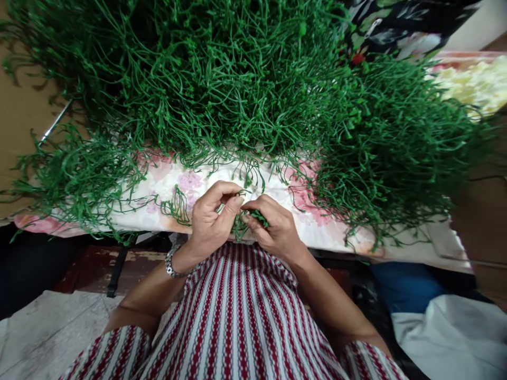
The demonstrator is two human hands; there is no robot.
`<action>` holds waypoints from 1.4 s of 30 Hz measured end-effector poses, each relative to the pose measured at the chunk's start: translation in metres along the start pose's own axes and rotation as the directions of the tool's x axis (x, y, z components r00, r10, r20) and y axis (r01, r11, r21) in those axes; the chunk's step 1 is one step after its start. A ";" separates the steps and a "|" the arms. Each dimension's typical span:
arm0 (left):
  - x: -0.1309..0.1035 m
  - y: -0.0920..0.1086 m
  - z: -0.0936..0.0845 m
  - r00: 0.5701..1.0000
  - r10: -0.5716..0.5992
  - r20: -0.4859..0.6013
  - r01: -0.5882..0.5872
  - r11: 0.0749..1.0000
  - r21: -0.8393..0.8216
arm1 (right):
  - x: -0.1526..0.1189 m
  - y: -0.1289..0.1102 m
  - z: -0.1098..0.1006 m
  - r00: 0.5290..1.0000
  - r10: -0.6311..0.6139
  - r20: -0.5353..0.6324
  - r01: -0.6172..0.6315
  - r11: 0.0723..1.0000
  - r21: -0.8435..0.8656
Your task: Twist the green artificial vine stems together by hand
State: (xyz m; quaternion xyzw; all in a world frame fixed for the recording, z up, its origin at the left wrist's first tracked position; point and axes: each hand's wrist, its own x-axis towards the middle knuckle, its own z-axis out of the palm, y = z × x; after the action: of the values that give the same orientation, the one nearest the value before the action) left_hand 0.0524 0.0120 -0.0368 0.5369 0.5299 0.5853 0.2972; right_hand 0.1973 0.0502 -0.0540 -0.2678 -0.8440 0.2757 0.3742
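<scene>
Slim, green, plastic-looking stems (259,215) sit between both hands — left hand (212,219) pinched on one, right hand (276,225) closed around several; this bunch looks unfinished; a huge, tangled green heap (222,84) lies beyond on white, pink-flowered cloth (311,235).

A white, pink-flowered tablecloth (317,235), in my remote view, bears a broad heap of thin green stems (214,79) at twelve o'clock, a dense mound (388,153) at three, a looser pile (83,177) at nine.
</scene>
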 end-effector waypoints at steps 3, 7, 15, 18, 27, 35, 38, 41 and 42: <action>-0.001 0.002 -0.003 0.983 -0.125 0.134 0.130 0.991 -0.030 | -0.002 0.002 0.001 0.999 -0.042 -0.028 0.039 0.996 -0.082; 0.005 0.005 -0.011 0.892 -0.266 0.365 0.302 0.952 -0.044 | -0.005 0.003 -0.001 0.993 -0.113 0.026 0.116 0.974 -0.196; 0.017 0.012 -0.016 0.774 -0.339 0.534 0.181 0.927 0.327 | -0.002 -0.003 -0.019 0.975 -0.132 0.180 0.197 0.888 -0.416; 0.019 0.013 -0.017 0.780 -0.203 0.592 -0.043 0.926 0.374 | 0.000 -0.007 -0.024 0.965 -0.124 0.231 0.223 0.852 -0.473; 0.024 0.008 -0.025 0.451 0.175 0.875 -0.548 0.829 0.116 | 0.008 -0.018 -0.047 0.777 -0.169 0.607 0.401 0.876 -0.268; 0.025 0.011 -0.025 0.351 0.107 0.930 -0.551 0.827 0.113 | 0.013 -0.020 -0.044 0.677 -0.173 0.715 0.421 0.888 -0.184; 0.025 0.015 -0.031 0.314 0.080 0.946 -0.532 0.840 0.105 | 0.012 -0.014 -0.051 0.649 -0.153 0.745 0.419 0.890 -0.181; 0.030 0.018 -0.041 0.350 0.032 0.936 -0.455 0.880 0.140 | 0.014 -0.004 -0.068 0.687 -0.065 0.723 0.340 0.909 -0.241; 0.033 0.019 -0.044 0.413 0.002 0.911 -0.386 0.906 0.173 | 0.015 0.000 -0.074 0.716 -0.053 0.696 0.308 0.919 -0.247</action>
State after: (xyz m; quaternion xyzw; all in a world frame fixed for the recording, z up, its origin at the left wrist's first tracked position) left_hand 0.0073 0.0241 -0.0029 0.8666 0.3208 0.1356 0.3573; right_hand 0.2460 0.0795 -0.0047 -0.1254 -0.9786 0.1627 0.0139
